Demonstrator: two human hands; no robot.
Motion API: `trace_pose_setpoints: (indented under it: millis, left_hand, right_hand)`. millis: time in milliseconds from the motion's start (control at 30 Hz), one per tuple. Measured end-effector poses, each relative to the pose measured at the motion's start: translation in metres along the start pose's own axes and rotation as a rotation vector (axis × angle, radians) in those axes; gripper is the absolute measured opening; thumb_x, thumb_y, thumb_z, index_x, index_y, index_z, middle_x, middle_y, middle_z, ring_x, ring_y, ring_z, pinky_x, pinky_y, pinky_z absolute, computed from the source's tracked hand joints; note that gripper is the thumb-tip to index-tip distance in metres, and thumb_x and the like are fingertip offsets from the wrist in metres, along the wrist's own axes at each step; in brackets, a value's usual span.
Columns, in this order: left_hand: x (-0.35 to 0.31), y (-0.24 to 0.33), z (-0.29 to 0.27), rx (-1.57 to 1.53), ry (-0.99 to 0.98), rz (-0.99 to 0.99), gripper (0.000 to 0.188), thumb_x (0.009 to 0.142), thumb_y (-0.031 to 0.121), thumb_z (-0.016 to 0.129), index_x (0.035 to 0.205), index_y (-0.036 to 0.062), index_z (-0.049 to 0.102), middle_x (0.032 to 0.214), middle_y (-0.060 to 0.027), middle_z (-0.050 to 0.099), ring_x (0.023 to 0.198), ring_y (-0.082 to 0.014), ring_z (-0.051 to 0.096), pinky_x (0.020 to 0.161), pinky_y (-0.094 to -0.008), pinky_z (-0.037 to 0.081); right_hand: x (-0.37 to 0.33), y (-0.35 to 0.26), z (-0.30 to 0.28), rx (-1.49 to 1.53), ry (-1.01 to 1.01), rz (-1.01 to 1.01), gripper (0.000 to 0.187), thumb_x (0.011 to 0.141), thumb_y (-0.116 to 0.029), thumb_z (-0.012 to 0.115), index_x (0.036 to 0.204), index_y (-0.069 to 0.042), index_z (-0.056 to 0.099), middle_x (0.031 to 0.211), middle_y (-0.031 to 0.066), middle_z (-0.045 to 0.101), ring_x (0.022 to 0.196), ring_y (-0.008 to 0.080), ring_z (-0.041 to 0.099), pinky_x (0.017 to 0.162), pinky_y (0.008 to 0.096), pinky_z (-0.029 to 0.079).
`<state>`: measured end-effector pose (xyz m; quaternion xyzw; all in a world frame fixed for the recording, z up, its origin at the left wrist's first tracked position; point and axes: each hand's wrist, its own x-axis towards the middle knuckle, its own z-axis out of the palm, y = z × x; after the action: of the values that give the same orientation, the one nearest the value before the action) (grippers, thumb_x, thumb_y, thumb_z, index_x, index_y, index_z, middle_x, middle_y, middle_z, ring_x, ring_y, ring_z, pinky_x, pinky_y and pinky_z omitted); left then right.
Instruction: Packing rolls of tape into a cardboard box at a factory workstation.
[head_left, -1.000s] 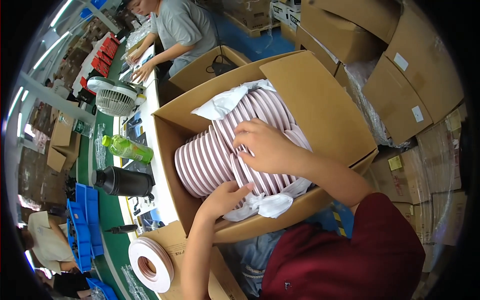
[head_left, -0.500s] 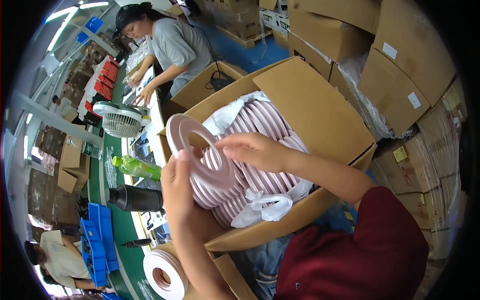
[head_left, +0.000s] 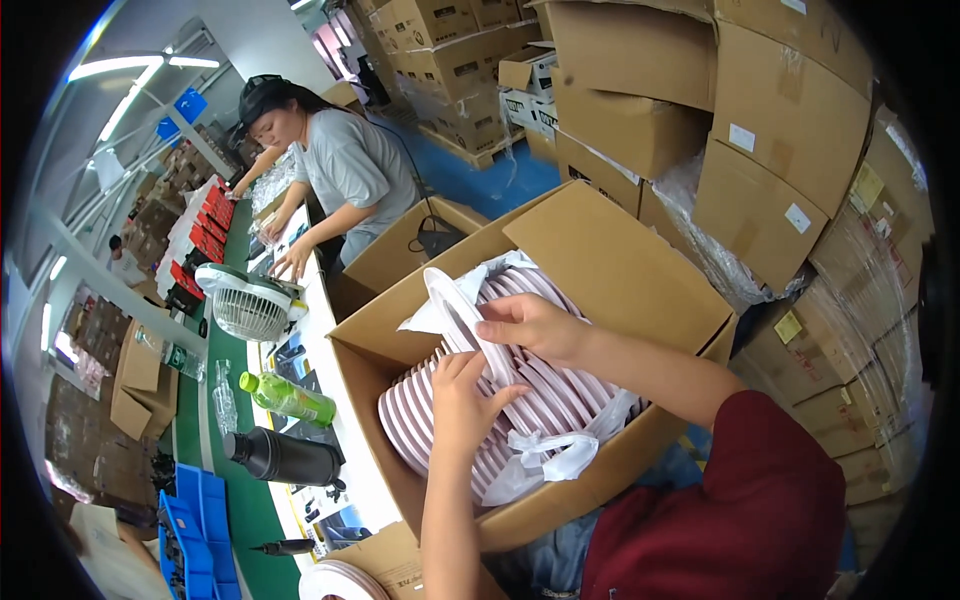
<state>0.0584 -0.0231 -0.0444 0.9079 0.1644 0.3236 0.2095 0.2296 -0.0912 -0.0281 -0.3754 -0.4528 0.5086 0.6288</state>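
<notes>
A pale pink flat ring [head_left: 452,302], tilted and seen nearly edge-on, is held above an open cardboard box [head_left: 590,497]. My right hand [head_left: 535,328] pinches its right side between thumb and fingers. Around its lower edge are the thumb and fingers of my left hand [head_left: 458,402], closed on it from below. Many similar rings [head_left: 408,425] stand on edge in packed rows inside the box. White plastic wrapping [head_left: 555,452] lies over the rows on the near side, and more shows at the far side.
Left of the box runs a workbench with a green bottle [head_left: 290,398], a black bottle [head_left: 285,457] and a fan [head_left: 245,302]. More rings [head_left: 338,582] lie stacked at the bottom. A co-worker [head_left: 350,160] works farther along. Cartons [head_left: 770,150] are piled on the right.
The ring has moved from over the box's left edge rightward to above the rows and turned from face-on to nearly edge-on. Both hands moved with it. The view has shifted.
</notes>
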Motion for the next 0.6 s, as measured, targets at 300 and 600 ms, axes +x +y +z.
trace_pose_setpoints:
  millis: [300, 600]
  left_hand:
    - [0.002, -0.015, -0.016, -0.466, 0.068, -0.292, 0.029, 0.082, 0.011, 0.074, 0.107, -0.0024, 0.067, 0.094, -0.0108, 0.070, 0.088, -0.0217, 0.065, 0.085, -0.0334, 0.048]
    - [-0.005, -0.052, -0.044, -1.305, 0.396, -0.502, 0.052, 0.101, 0.039, 0.037, 0.123, -0.0050, 0.054, 0.088, -0.0104, 0.066, 0.095, -0.0258, 0.062, 0.094, -0.0389, 0.045]
  right_hand:
    - [0.005, -0.007, -0.011, 0.324, 0.098, -0.044, 0.041, 0.095, -0.027, 0.064, 0.124, 0.002, 0.059, 0.112, 0.0092, 0.065, 0.105, 0.0153, 0.060, 0.092, 0.0321, 0.048]
    - [0.003, -0.007, -0.017, 0.167, 0.067, -0.142, 0.045, 0.095, -0.024, 0.062, 0.129, 0.004, 0.051, 0.117, 0.0075, 0.060, 0.109, 0.0160, 0.058, 0.098, 0.0320, 0.046]
